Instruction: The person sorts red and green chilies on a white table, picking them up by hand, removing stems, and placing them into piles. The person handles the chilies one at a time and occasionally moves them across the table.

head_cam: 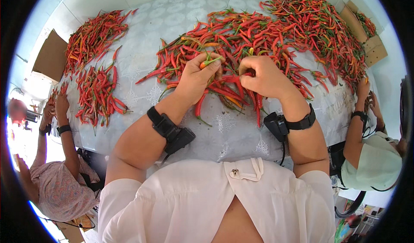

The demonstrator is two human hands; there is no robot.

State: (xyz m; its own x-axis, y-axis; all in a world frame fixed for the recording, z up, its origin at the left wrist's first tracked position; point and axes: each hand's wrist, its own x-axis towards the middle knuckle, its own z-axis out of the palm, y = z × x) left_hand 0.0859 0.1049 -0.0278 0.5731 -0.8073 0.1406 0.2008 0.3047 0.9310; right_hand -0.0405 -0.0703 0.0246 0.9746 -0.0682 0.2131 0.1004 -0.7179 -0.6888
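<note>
Between the thumb and fingers of my left hand [199, 76] is a chili pepper [204, 64], orange-red with a green stem; more chilies may lie within the curled fingers. My right hand [263, 76] is a short way to the right, its fingers curled, thumb and forefinger close together. Whether it pinches anything is hard to tell. Both hands are over the near side of a wide heap of red chilies [226, 42], some orange or green, with stems. Several long red chilies [233, 95] lie below and between my hands on the patterned plastic tablecloth [223, 123].
Two smaller chili piles [97, 35] [98, 94] lie left. A larger heap [317, 26] rises at the back right. Cardboard boxes [50, 57] [375, 50] stand at both sides. Co-workers' hands [62, 105] [364, 87] reach in at the left and right table edges.
</note>
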